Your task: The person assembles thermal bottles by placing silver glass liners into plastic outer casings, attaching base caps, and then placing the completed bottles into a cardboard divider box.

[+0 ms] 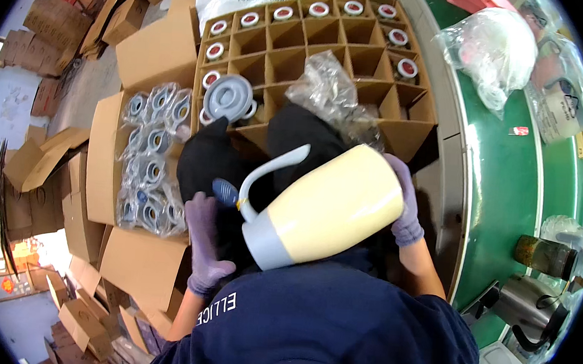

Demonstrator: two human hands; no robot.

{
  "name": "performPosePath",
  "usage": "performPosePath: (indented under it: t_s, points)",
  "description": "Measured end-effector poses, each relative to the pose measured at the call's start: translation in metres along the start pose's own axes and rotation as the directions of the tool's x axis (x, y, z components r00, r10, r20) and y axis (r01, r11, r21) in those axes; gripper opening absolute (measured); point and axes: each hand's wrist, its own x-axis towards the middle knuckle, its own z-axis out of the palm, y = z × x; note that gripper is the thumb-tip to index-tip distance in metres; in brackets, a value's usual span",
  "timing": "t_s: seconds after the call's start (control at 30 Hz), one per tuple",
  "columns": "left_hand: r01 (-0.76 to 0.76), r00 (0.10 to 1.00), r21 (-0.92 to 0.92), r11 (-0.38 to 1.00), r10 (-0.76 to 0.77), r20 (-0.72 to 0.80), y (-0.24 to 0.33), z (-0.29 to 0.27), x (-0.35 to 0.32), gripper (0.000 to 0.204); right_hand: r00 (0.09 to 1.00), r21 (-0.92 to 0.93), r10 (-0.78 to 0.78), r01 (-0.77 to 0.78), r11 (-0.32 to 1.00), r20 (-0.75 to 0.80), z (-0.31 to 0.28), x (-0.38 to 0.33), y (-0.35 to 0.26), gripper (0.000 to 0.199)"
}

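A cream thermos jug with a grey collar and handle lies tilted across my lap, its broad base toward the right. My right hand, in a purple glove, holds it at that base; part of the fingers is hidden behind the jug. A dark blue oval tag hangs by the handle. Left of the jug, my left hand is gloved too and empty, with its fingers stretched out and the thumb apart. Ahead of my knees, a round grey lid rests at the near left corner of a divided carton.
The divided carton holds several red-and-white-topped items and crumpled clear plastic. An open box of bagged grey parts stands at left. On the right, a green bench carries a plastic bag, a jar and a steel kettle.
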Motion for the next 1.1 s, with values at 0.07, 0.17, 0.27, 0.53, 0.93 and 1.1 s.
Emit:
performPosePath:
  t_s: [0.07,0.17,0.27,0.53,0.93,1.1]
  points:
    - [-0.084,0.972,0.201,0.976,0.036,0.232,0.028,0.024,0.018,0.135,0.987,0.134,0.117,-0.102,0.986,-0.109,0.011,-0.014,-0.009,0.067]
    - [-0.309,0.919,0.416,0.855,0.157,0.360,0.048,0.055,0.069,0.119,0.959,0.293,0.283,-0.267,0.918,-0.013,-0.014,-0.029,0.038,0.060]
    - [-0.352,0.885,0.141,0.925,0.280,0.371,0.081,0.074,0.100,0.108,0.930,0.423,0.355,-0.359,0.832,0.092,-0.032,-0.031,0.044,0.060]
    - [-0.505,0.830,0.156,0.849,0.428,0.358,0.098,0.097,0.105,0.104,0.957,0.511,0.240,-0.291,0.809,0.165,0.022,-0.005,0.000,0.060]
    - [-0.527,0.830,0.020,0.850,0.509,0.229,0.096,0.087,0.118,0.109,0.957,0.548,0.241,-0.291,0.784,0.164,0.053,0.006,-0.013,0.060]
    - [-0.566,0.814,0.084,0.820,0.539,0.217,0.099,0.074,0.119,0.111,0.953,0.582,0.246,-0.303,0.754,0.178,0.064,0.002,-0.011,0.060]
